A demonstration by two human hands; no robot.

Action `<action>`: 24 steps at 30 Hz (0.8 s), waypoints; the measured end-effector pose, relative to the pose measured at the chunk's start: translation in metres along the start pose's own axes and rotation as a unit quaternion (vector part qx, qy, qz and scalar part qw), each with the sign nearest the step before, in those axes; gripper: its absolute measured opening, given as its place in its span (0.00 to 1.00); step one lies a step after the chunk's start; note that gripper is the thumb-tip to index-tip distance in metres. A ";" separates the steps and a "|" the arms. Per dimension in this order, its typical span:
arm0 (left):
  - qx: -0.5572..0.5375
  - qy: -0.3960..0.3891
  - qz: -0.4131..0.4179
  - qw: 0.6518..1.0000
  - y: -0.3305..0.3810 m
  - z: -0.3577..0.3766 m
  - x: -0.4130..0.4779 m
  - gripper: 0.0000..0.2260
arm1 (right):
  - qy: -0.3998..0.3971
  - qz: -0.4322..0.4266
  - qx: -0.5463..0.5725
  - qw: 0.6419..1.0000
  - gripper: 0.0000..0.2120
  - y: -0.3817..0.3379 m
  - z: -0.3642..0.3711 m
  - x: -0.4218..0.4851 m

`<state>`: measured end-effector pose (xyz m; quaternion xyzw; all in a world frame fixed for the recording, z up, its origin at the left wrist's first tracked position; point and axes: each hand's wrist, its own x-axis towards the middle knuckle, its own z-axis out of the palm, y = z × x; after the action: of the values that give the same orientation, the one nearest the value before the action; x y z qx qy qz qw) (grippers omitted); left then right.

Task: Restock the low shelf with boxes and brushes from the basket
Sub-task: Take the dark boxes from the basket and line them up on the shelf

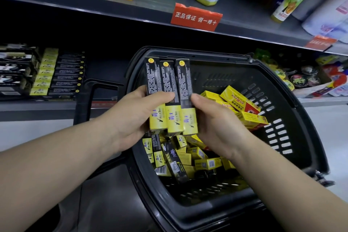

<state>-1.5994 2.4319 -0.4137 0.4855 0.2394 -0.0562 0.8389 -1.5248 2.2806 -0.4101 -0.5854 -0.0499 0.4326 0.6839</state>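
Boxes (169,96), three black-and-yellow, fanned side by side above basket (293,118); left hand (139,117) grips them, right hand (211,118) pinches the outer one, likely squaring the set for the low shelf (37,105)

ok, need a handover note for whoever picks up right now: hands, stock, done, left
Left hand: grips three black-and-yellow boxes, fanned side by side above the basket.
Right hand: thumb and fingers on the rightmost box of the fan, steadying it.
Done: a row of matching boxes already lies on the low shelf, at the left.
Left: shelve the three in hand, probably beside that row. The basket holds many more small yellow boxes and some yellow-and-red ones. No brushes can be made out.
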 end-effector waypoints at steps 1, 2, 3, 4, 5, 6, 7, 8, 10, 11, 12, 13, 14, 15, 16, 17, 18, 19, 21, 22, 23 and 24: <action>-0.004 0.002 -0.001 1.000 0.000 0.000 0.000 0.18 | 0.008 -0.013 -0.012 1.000 0.18 0.002 0.002 0.000; 0.000 0.002 0.000 1.000 0.000 0.000 0.000 0.21 | 0.028 -0.028 -0.036 0.999 0.17 0.004 0.004 0.000; 0.012 0.001 0.005 1.000 0.000 -0.001 0.000 0.25 | 0.053 -0.048 -0.080 0.994 0.16 0.004 0.004 0.000; 0.032 0.002 0.012 0.999 0.000 -0.001 -0.001 0.28 | 0.075 -0.067 -0.141 0.985 0.14 0.004 0.004 0.000; 0.055 0.008 0.022 0.998 0.001 -0.001 -0.001 0.32 | 0.082 -0.086 -0.204 0.972 0.11 0.004 0.003 0.000; 0.078 0.019 0.030 0.996 0.001 -0.002 0.000 0.34 | 0.079 -0.102 -0.259 0.957 0.08 0.003 0.003 0.000; 0.097 0.036 0.036 0.994 0.002 -0.003 0.001 0.35 | 0.067 -0.114 -0.303 0.944 0.05 0.001 0.001 0.000; 0.112 0.054 0.040 0.991 0.003 -0.004 0.002 0.35 | 0.053 -0.120 -0.332 0.934 0.03 -0.002 -0.001 0.002; 0.137 0.086 0.046 0.986 0.006 -0.006 0.006 0.29 | 0.036 -0.120 -0.362 0.924 0.10 -0.010 -0.010 0.013; 0.145 0.097 0.050 0.983 0.008 -0.008 0.008 0.26 | 0.048 -0.112 -0.377 0.918 0.13 -0.013 -0.018 0.023; 0.149 0.106 0.056 0.982 0.009 -0.009 0.010 0.24 | 0.073 -0.100 -0.398 0.909 0.14 -0.014 -0.028 0.035; 0.151 0.112 0.061 0.980 0.010 -0.011 0.011 0.23 | 0.108 -0.084 -0.434 0.891 0.13 -0.012 -0.041 0.048; 0.150 0.117 0.065 0.980 0.010 -0.012 0.012 0.22 | 0.142 -0.058 -0.489 0.858 0.10 -0.008 -0.055 0.061; 0.148 0.121 0.067 0.979 0.011 -0.013 0.013 0.22 | 0.161 -0.023 -0.553 0.817 0.11 -0.001 -0.068 0.073; 0.147 0.125 0.068 0.979 0.011 -0.015 0.013 0.22 | 0.163 0.017 -0.602 0.781 0.17 0.006 -0.079 0.082; 0.145 0.126 0.069 0.979 0.012 -0.016 0.012 0.22 | 0.148 0.052 -0.634 0.757 0.25 0.016 -0.089 0.090; 0.144 0.124 0.068 0.979 0.012 -0.018 0.012 0.23 | 0.127 0.077 -0.658 0.738 0.32 0.025 -0.094 0.096; 0.144 0.122 0.067 0.980 0.013 -0.020 0.011 0.23 | 0.109 0.093 -0.685 0.714 0.36 0.034 -0.096 0.100; 0.146 0.117 0.062 0.980 0.014 -0.023 0.010 0.25 | 0.104 0.098 -0.742 0.655 0.38 0.048 -0.097 0.104; 0.147 0.116 0.059 0.981 0.015 -0.024 0.008 0.26 | 0.110 0.092 -0.762 0.631 0.37 0.052 -0.097 0.104; 0.149 0.115 0.057 0.980 0.016 -0.025 0.007 0.28 | 0.117 0.083 -0.772 0.619 0.36 0.055 -0.096 0.102; 0.150 0.115 0.057 0.980 0.017 -0.027 0.005 0.29 | 0.123 0.069 -0.773 0.619 0.34 0.055 -0.095 0.099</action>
<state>-1.5985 2.4643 -0.4134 0.6220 0.2949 0.0124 0.7253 -1.4376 2.2698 -0.5291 -0.9474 -0.2405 0.2044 -0.0526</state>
